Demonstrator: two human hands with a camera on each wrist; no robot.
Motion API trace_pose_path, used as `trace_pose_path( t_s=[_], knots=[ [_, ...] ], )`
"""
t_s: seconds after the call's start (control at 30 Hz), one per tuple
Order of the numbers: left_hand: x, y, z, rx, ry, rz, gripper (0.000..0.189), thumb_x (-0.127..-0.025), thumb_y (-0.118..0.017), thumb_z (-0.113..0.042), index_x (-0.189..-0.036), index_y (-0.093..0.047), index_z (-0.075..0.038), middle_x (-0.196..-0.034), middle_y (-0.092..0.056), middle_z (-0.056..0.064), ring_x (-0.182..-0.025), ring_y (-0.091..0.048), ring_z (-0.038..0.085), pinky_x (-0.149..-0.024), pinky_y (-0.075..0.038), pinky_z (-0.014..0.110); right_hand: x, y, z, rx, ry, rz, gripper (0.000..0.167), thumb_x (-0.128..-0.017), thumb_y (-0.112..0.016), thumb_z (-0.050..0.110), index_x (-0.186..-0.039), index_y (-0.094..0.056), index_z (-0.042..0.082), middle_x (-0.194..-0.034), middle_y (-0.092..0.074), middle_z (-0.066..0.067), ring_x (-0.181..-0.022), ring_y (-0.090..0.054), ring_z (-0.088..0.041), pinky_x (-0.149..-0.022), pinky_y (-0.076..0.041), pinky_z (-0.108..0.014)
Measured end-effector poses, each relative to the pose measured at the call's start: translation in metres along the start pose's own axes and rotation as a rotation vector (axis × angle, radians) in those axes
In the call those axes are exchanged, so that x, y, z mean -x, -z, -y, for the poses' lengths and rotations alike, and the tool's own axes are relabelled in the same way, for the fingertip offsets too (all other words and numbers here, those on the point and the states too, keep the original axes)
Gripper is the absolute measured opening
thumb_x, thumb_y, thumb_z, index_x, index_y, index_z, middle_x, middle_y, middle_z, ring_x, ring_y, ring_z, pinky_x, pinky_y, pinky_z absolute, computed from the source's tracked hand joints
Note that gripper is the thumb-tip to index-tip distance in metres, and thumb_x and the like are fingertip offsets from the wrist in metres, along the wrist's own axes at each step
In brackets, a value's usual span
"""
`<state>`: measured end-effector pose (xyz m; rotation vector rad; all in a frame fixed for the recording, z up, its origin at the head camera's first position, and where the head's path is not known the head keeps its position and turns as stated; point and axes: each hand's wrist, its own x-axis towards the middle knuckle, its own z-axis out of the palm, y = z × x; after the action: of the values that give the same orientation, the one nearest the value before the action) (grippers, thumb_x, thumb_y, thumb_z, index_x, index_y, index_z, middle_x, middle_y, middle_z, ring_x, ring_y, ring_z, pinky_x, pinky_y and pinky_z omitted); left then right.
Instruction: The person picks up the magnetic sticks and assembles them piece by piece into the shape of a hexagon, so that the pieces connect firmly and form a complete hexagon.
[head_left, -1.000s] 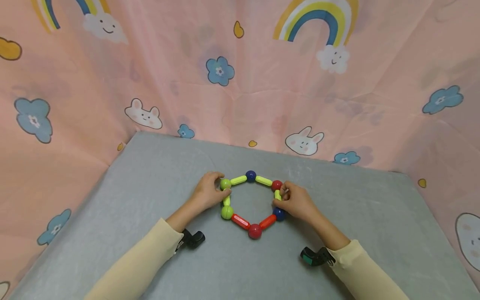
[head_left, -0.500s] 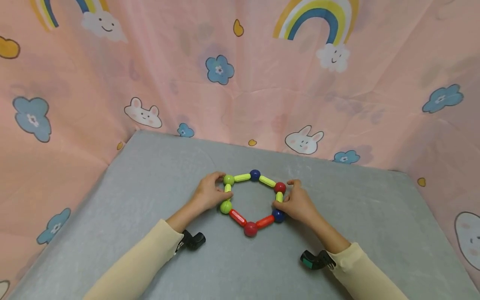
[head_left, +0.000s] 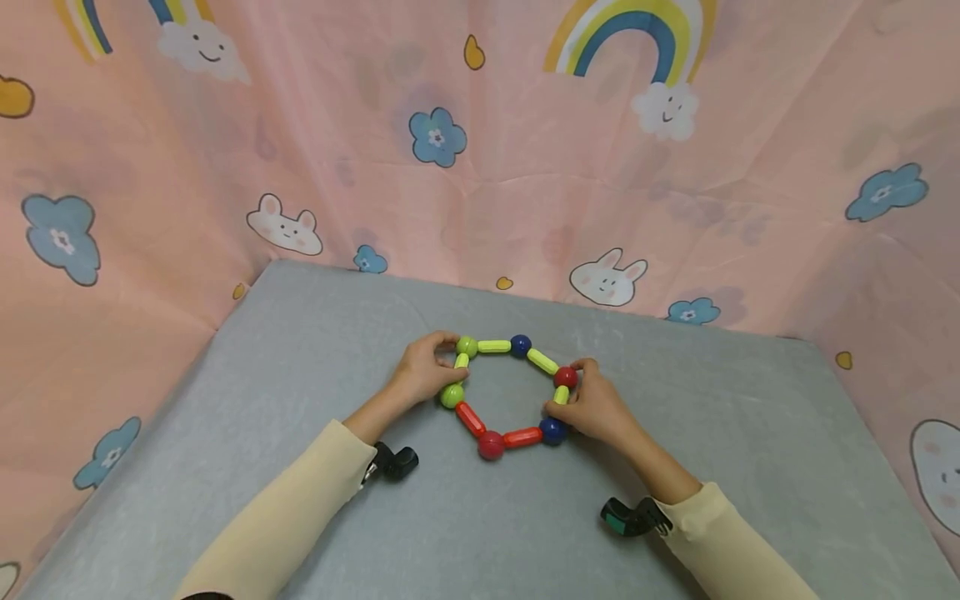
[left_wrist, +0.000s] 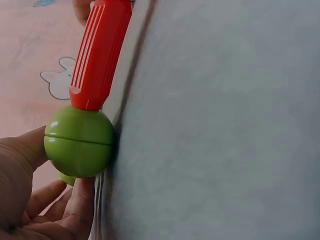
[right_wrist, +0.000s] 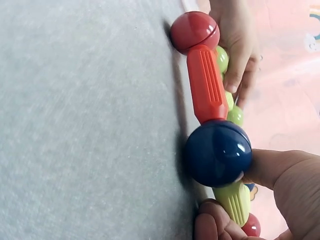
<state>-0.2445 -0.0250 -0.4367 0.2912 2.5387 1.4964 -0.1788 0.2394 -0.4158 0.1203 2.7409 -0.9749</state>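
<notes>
A closed ring of magnetic balls and rods lies on the grey table in the head view. On its left side, my left hand [head_left: 423,369] pinches a yellow-green magnetic rod [head_left: 462,362], its fingertips by the upper green ball [head_left: 467,347] and the lower green ball [left_wrist: 80,142] close under the thumb. My right hand [head_left: 592,403] grips the yellow-green rod [right_wrist: 233,202] opposite, between the red ball [head_left: 566,377] and the dark blue ball [right_wrist: 219,153]. Two red rods [head_left: 522,437] meet at the near red ball [head_left: 491,445]. Fingers partly cover both held rods.
The far side of the ring has another dark blue ball [head_left: 521,346] between two yellow-green rods [head_left: 542,362]. A pink patterned curtain [head_left: 480,183] rises behind the grey table [head_left: 337,533]. Black wrist cameras [head_left: 636,517] sit by both sleeves.
The ring has turned clockwise: its far blue ball shifted right, its near red ball left. My left hand moved slightly away from me; the right fingers lifted off, then came back near the red ball.
</notes>
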Motion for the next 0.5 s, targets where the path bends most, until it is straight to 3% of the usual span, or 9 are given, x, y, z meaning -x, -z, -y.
trace_pose_path(
  t_s=[0.3,0.5],
  knots=[
    [-0.022,-0.002,-0.004,-0.029,-0.04,0.057,0.049,-0.081,-0.074,-0.009,-0.127,-0.058,-0.003,-0.123,-0.064,0.014,-0.104,-0.065,0.027,-0.086,-0.054,0.033,0.002,-0.005,0.001,-0.021,-0.081,0.012,0.069,-0.08,-0.076,0.03,-0.125,-0.034,-0.002,-0.081,-0.058,-0.012,-0.057,-0.056,-0.017,-0.053,-0.049,-0.026],
    [-0.023,-0.004,-0.002,-0.071,-0.045,0.061,0.046,-0.083,-0.073,-0.011,-0.126,-0.058,-0.002,-0.121,-0.064,0.015,-0.105,-0.064,0.028,-0.088,-0.053,0.035,0.005,-0.008,-0.001,-0.012,-0.086,0.021,0.068,-0.082,-0.074,0.034,-0.125,-0.035,-0.002,-0.078,-0.059,-0.01,-0.057,-0.056,-0.017,-0.052,-0.047,-0.026]
  ],
)
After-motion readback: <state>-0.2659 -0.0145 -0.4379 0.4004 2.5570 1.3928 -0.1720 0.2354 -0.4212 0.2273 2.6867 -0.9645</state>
